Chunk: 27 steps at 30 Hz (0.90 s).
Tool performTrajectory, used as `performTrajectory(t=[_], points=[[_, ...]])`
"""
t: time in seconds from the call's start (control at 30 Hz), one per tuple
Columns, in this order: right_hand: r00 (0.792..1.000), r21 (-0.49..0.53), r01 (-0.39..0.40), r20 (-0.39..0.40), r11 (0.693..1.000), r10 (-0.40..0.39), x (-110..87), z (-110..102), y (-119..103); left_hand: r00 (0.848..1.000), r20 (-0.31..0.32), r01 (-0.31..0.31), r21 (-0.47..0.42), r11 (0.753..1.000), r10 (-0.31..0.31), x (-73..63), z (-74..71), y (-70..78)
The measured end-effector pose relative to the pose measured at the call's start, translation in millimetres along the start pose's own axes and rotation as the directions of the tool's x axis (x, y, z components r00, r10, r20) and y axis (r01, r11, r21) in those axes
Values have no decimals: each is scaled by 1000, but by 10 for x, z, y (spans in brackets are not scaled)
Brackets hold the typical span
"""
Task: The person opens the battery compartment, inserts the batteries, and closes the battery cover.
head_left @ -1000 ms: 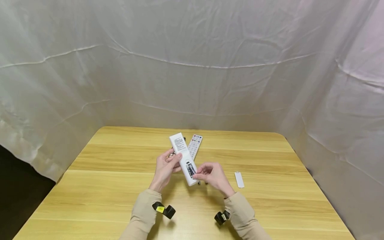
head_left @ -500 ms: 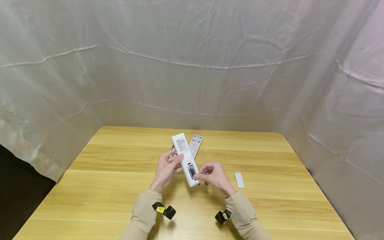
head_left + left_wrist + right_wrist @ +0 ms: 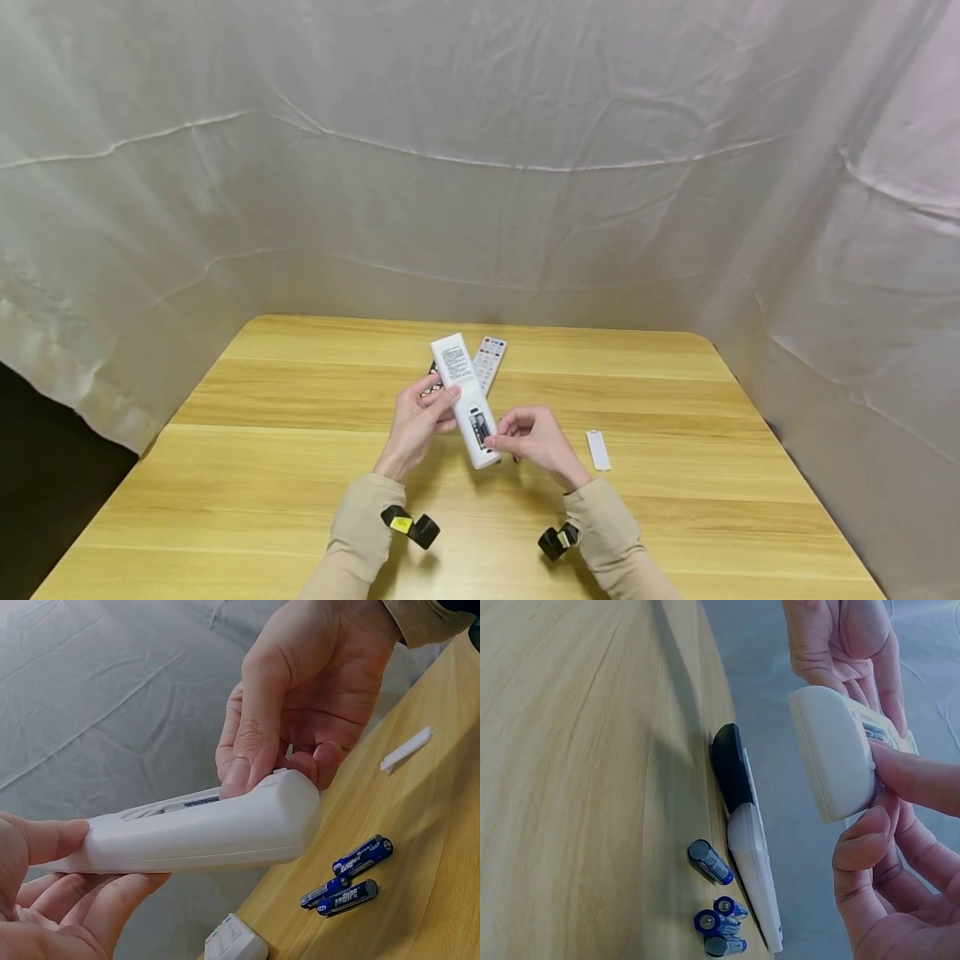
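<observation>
My left hand (image 3: 411, 421) grips a white remote control (image 3: 456, 362) raised over the table, its back with printed text turned up. Near its lower end the battery compartment is uncovered, and a dark battery (image 3: 480, 429) shows inside. The right hand (image 3: 536, 439) is at that end: its thumb (image 3: 915, 780) presses into the compartment while the curled fingers lie against the remote's side. In the left wrist view the right thumb tip hides part of the opening. A thin white battery cover (image 3: 598, 450) lies on the table to the right.
Several blue batteries (image 3: 363, 857) lie on the wooden table (image 3: 712, 533) below the hands. Behind the raised remote rest a second white remote (image 3: 490, 360) with buttons up and a black remote (image 3: 731, 765), partly hidden. Grey cloth (image 3: 480, 208) hangs around the table's back and sides.
The held remote has shifted slightly right and toward me, standing a little straighter. My right thumb stays at its compartment; the left grip looks the same.
</observation>
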State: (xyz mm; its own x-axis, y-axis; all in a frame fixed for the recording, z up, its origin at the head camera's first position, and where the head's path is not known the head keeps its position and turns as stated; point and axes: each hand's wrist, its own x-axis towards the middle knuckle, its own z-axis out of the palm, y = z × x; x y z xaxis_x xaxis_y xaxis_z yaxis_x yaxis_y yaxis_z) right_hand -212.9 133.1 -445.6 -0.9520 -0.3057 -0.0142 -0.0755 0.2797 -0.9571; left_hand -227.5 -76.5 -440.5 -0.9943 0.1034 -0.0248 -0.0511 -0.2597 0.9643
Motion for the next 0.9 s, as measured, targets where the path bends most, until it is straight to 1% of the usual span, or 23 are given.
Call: performTrajectory(t=[0.3,0.63,0.9], points=[[1000,8,3,20,1000,-3,-8,-7,0,1000,2,-5,-5,1000,5,7,-4,-8],[998,-16,38,40,999,-38,-13,-17,-7,1000,-6,-17,-26,1000,17,0,2,-3],[996,-10,65,68,998,-64,-10,-29,17,1000,-10,-19,-20,1000,18,3,-1,-1]])
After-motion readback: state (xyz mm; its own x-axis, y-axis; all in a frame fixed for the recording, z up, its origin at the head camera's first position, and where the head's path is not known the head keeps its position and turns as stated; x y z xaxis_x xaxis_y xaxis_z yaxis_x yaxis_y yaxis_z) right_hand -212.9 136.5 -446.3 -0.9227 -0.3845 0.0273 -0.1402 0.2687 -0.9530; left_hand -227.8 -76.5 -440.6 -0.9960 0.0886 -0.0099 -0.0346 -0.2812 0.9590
